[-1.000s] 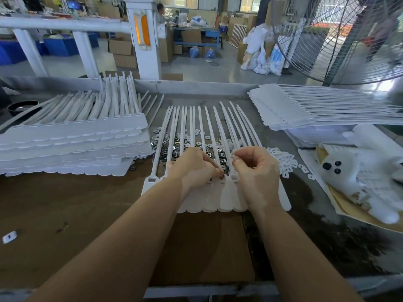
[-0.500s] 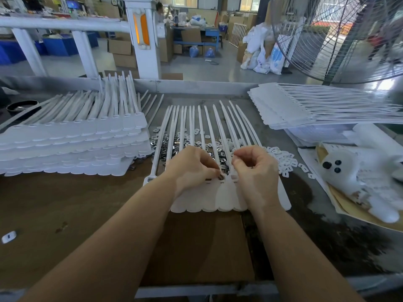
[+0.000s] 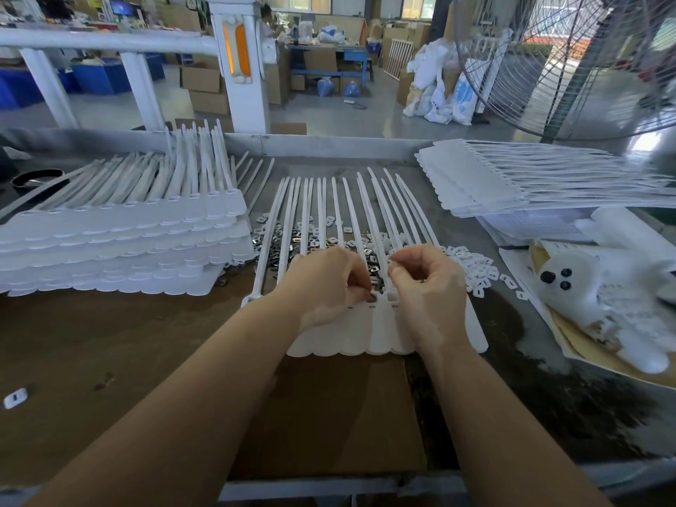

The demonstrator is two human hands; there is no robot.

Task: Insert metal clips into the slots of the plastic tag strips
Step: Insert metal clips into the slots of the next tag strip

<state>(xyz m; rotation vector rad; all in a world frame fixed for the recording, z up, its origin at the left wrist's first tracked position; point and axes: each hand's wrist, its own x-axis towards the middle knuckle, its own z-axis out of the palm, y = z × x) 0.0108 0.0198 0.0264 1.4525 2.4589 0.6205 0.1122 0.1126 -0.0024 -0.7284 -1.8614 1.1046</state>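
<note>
My two hands work side by side over a white tag strip (image 3: 380, 334) lying flat on the surface (image 3: 109, 360) in front of me. My left hand (image 3: 325, 283) curls down, its fingertips pinching a small metal clip (image 3: 372, 298) at a slot in the strip's head row. My right hand (image 3: 426, 283) is curled just beside it, thumb and forefinger pinched at the neighbouring strap; what they hold I cannot tell. Loose metal clips (image 3: 292, 247) lie scattered under the straps beyond. Stacked strips (image 3: 120, 243) sit to my left, another stack (image 3: 486, 184) to my right.
</note>
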